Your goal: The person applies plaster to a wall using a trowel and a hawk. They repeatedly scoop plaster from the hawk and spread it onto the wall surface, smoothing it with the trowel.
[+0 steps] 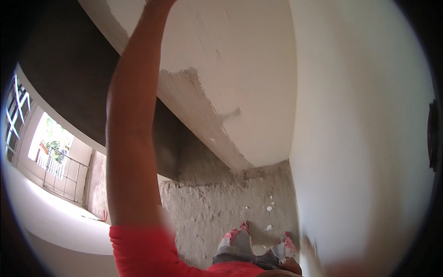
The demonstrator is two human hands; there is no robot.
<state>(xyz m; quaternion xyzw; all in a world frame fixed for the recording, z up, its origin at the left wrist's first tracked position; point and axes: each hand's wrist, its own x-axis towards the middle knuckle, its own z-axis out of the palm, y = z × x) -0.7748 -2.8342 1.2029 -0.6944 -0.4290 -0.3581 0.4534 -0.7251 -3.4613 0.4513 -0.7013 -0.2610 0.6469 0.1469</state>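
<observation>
My left arm (134,120), in a short red sleeve (138,249), reaches straight up across the view. Its wrist runs out at the upper edge, so the left hand and anything in it are hidden. In front is a whitish wall (258,83) with a rough grey-brown unpainted band (198,106) along its lower left side. Low by my leg, a small brown shape looks like part of my right hand (290,265); its fingers do not show clearly. My trousers (237,247) and bare feet (244,225) have pale and reddish smears.
A smooth white wall (350,115) rises close on the right. Several white crumbs (269,208) lie on the rough grey floor (203,217). Left of the wall is a dark recess (69,60). Beyond it a metal railing (67,171) stands by a bright opening.
</observation>
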